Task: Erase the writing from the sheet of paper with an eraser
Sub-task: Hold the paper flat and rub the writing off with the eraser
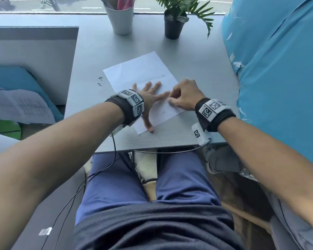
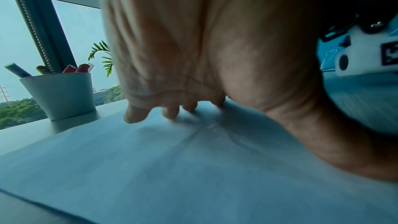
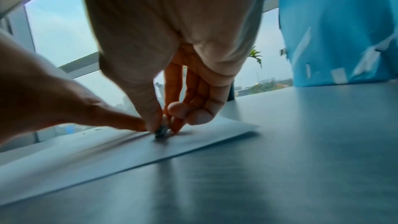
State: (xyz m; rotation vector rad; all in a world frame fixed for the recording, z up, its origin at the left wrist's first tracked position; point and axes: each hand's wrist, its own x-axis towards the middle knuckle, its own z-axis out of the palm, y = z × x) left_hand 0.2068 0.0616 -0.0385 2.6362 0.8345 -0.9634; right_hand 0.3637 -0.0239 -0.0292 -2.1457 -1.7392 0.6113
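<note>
A white sheet of paper (image 1: 139,73) lies slanted on the grey desk (image 1: 197,60). My left hand (image 1: 150,98) lies flat on the sheet with fingers spread, holding it down; the left wrist view shows its fingers (image 2: 135,113) on the paper (image 2: 150,168). My right hand (image 1: 184,95) pinches a small eraser (image 3: 161,131) between thumb and fingers, its dirty tip touching the paper (image 3: 107,156) near the right edge, just beside my left index finger. Faint smudged marks (image 1: 163,111) show on the sheet close to that spot.
A white cup of pens (image 1: 120,17) and a potted plant (image 1: 174,22) stand at the desk's far edge. Dark eraser crumbs (image 1: 100,81) lie left of the sheet. A blue plastic-wrapped bulk (image 1: 282,69) crowds the right side. A grey partition (image 1: 33,56) stands left.
</note>
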